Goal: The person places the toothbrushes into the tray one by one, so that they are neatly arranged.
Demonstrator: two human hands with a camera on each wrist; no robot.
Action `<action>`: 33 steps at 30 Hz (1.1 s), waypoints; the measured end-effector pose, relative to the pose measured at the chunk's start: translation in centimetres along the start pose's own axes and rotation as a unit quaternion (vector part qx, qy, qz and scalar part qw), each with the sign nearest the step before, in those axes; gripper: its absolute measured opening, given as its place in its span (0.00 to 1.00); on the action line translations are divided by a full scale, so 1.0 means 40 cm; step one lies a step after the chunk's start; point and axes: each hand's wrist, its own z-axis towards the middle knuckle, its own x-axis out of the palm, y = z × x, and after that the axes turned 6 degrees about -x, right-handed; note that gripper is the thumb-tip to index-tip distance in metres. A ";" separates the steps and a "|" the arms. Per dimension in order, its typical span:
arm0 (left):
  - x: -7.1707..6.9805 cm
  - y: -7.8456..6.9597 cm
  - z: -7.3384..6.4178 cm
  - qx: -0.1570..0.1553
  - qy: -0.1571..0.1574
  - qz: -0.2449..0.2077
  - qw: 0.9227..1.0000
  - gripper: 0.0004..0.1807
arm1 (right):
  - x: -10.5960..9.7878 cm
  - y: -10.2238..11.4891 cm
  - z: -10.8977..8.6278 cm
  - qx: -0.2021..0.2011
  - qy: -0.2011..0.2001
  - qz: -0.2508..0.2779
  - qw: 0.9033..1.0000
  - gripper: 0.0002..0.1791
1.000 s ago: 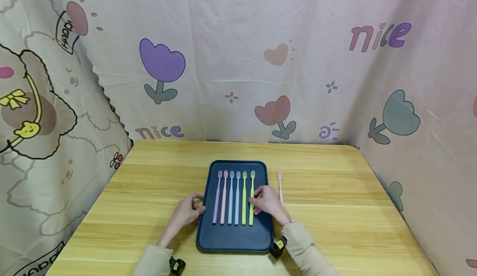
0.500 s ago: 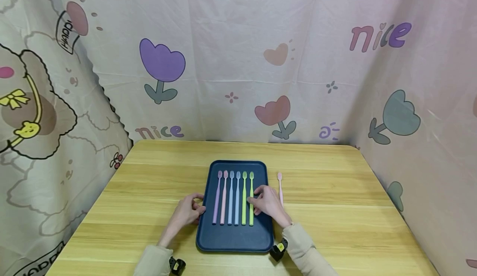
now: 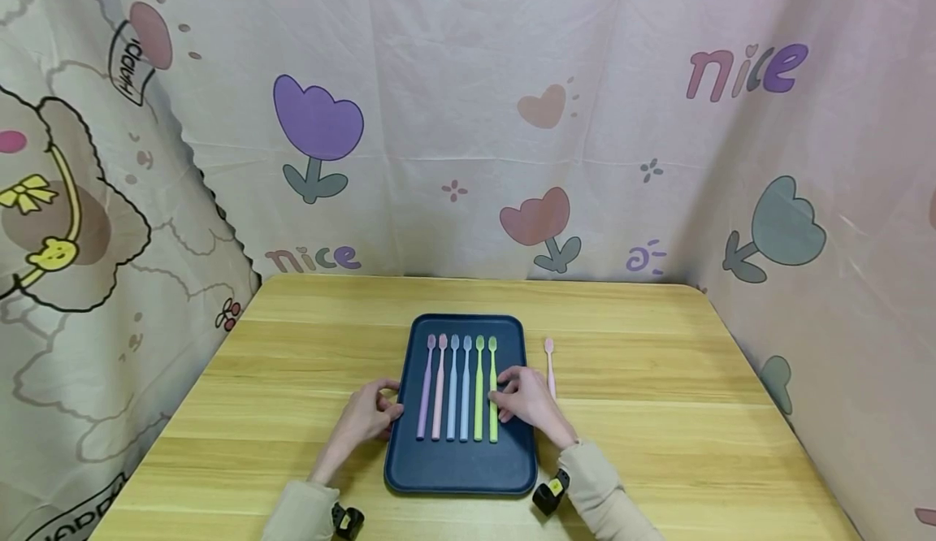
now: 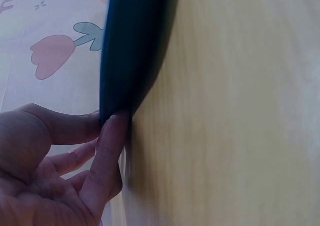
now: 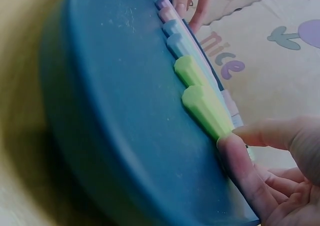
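A dark blue tray (image 3: 461, 472) bears a row of toothbrushes, side by side with heads pointing away from me. From the left come a purple toothbrush (image 3: 424, 399), a pink toothbrush (image 3: 438, 399), two blue ones and two green ones. My right hand (image 3: 530, 399) pinches the handle of the rightmost green toothbrush (image 3: 493, 427) between thumb and forefinger; the right wrist view shows both fingertips on the green handle (image 5: 205, 108). At the tray's left edge, my left hand (image 3: 366, 413) grips the rim, thumb and fingers on either side of it in the left wrist view.
Another pink toothbrush (image 3: 550, 362) lies on the wooden table (image 3: 643, 411) just right of the tray, its lower end hidden behind my right hand. A patterned curtain (image 3: 439, 119) hangs along the table's back and sides.
The rightmost green toothbrush has shifted slightly left, its head a little nearer to me, and now lies straighter beside the other green one. My left hand and the tray have stayed put.
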 end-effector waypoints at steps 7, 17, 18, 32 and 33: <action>0.001 0.002 -0.002 -0.003 0.001 0.001 1.000 0.19 | 0.003 -0.003 0.002 0.000 -0.005 -0.008 1.000 0.19; 0.001 0.002 0.001 -0.004 -0.002 -0.003 1.000 0.18 | 0.006 -0.002 0.002 -0.007 -0.008 0.000 1.000 0.19; 0.000 0.002 0.001 -0.004 -0.002 -0.002 1.000 0.19 | 0.007 -0.002 0.002 -0.008 -0.009 0.001 1.000 0.19; 0.002 0.003 0.001 -0.004 -0.001 -0.001 1.000 0.18 | 0.007 -0.007 0.004 -0.006 -0.005 0.008 1.000 0.20; 0.002 0.003 0.002 -0.004 -0.002 -0.001 1.000 0.18 | 0.007 -0.006 0.004 -0.006 -0.005 0.008 1.000 0.20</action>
